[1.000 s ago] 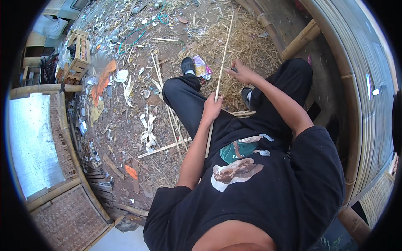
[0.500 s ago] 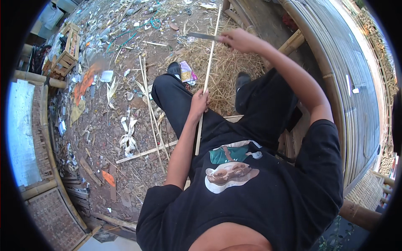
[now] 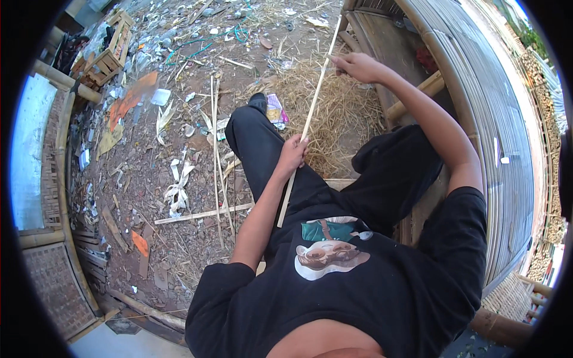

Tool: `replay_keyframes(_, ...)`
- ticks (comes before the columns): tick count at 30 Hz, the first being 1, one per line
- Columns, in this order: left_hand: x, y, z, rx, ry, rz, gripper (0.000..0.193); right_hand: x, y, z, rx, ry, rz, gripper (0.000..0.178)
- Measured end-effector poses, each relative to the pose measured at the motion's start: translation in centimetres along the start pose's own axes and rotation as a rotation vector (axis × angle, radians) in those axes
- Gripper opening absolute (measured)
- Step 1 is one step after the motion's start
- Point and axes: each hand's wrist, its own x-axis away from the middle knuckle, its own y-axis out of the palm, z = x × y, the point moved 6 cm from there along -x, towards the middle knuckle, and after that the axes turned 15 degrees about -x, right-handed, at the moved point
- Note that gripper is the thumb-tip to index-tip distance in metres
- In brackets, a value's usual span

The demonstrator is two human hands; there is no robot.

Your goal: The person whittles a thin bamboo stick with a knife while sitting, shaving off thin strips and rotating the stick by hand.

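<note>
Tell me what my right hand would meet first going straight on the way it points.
Most likely the long pale strip, which crosses just ahead of your right hand; depth is unclear, so they may already touch.

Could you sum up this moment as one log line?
left hand: closed around long bamboo strip | right hand: at strip's upper part, grip unclear | surroundings: straw pile, wooden crate, littered ground
</note>
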Motion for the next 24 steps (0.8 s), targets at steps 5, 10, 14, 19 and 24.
replay_keyframes(5, -0.2, -0.1, 0.5, 0.055, -0.017, -0.035, 0.013, -0.8, 2.3, 1.8, -0.025, 0.077, -0.131, 0.043)
replay_keyframes(10, -2.0, -0.5, 3.4, 0.153, 0.010, -0.041, 0.013, -1.6, 3.8, 2.2, -0.172, 0.087, -0.161, 0.032)
replay_keyframes(14, -4.2, -0.6, 6.1, 0.227, -0.040, -0.083, 0.011, -3.0, 4.7, 3.9, -0.220, 0.074, -0.063, 0.031)
replay_keyframes(19, -9.0, -0.8, 9.1, 0.148, -0.094, -0.055, 0.013, -4.4, 5.3, 7.1, -0.276, 0.025, -0.031, 0.035)
replay_keyframes(24, -13.1, -0.5, 10.1, 0.095, -0.101, 0.025, 0.019, -4.7, 4.7, 8.2, -0.354, -0.064, -0.061, 0.041)
